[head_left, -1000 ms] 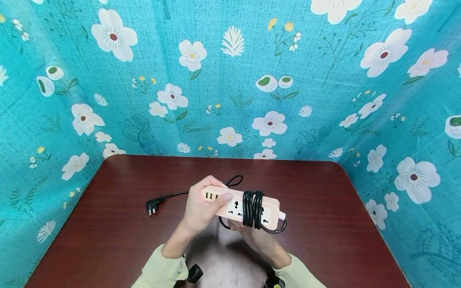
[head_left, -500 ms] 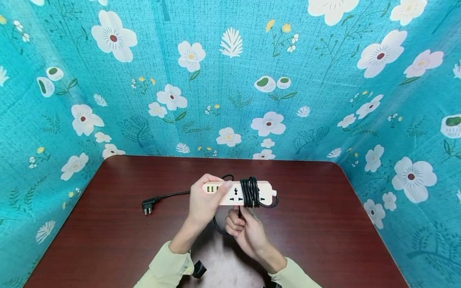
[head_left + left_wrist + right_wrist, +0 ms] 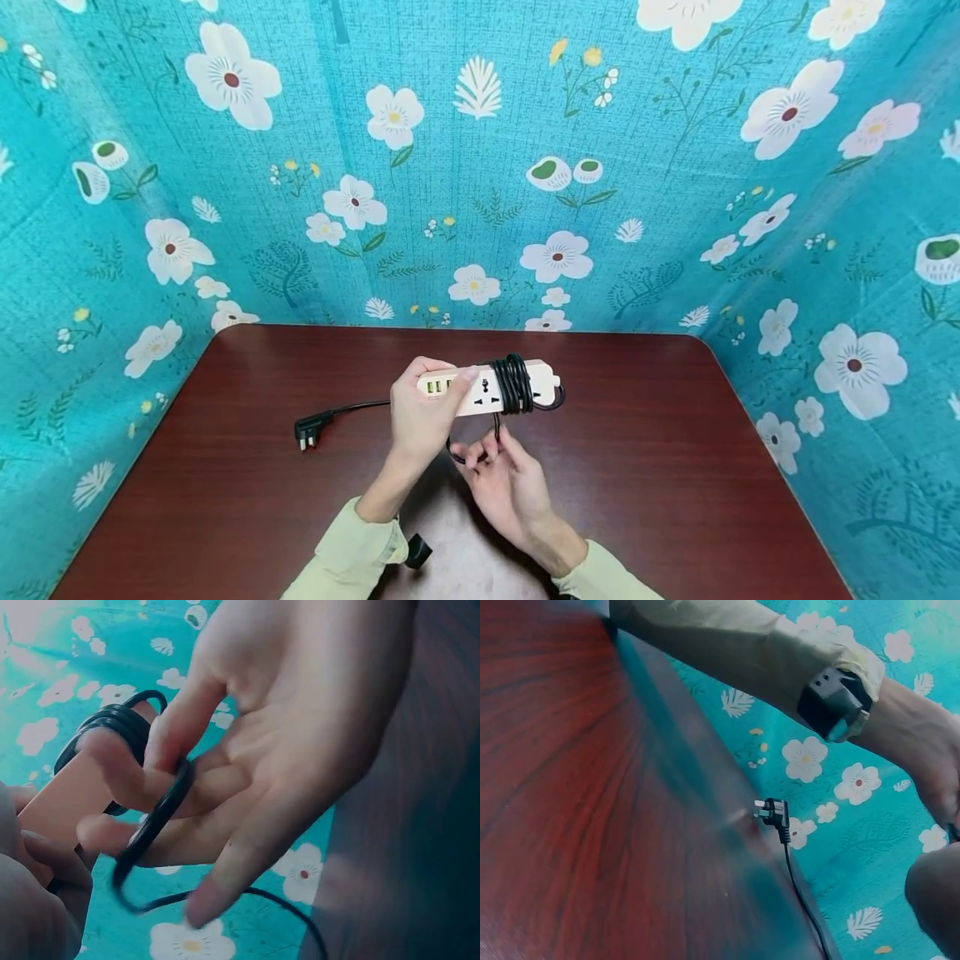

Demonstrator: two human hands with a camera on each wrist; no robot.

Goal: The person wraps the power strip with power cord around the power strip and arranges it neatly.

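A pale pink power strip with sockets and USB ports is held up over the table. My left hand grips its left end, thumb across the top face. Several turns of black cable wrap round the strip's right part. Just below the strip, my right hand pinches the cable's loose length between thumb and index finger, palm turned up. The left wrist view shows that cable length looping across the right hand's fingers. At the cable's end, the black three-pin plug lies on the table to the left.
The dark red-brown wooden table has rounded far corners. Blue flowered cloth hangs behind it and along both sides. A black device is strapped on the left wrist over the sleeve.
The strip has moved away from me and slightly left, and its tilt changed. My right hand has come out from beneath it, drawing the cable down. The plug shifted slightly left.
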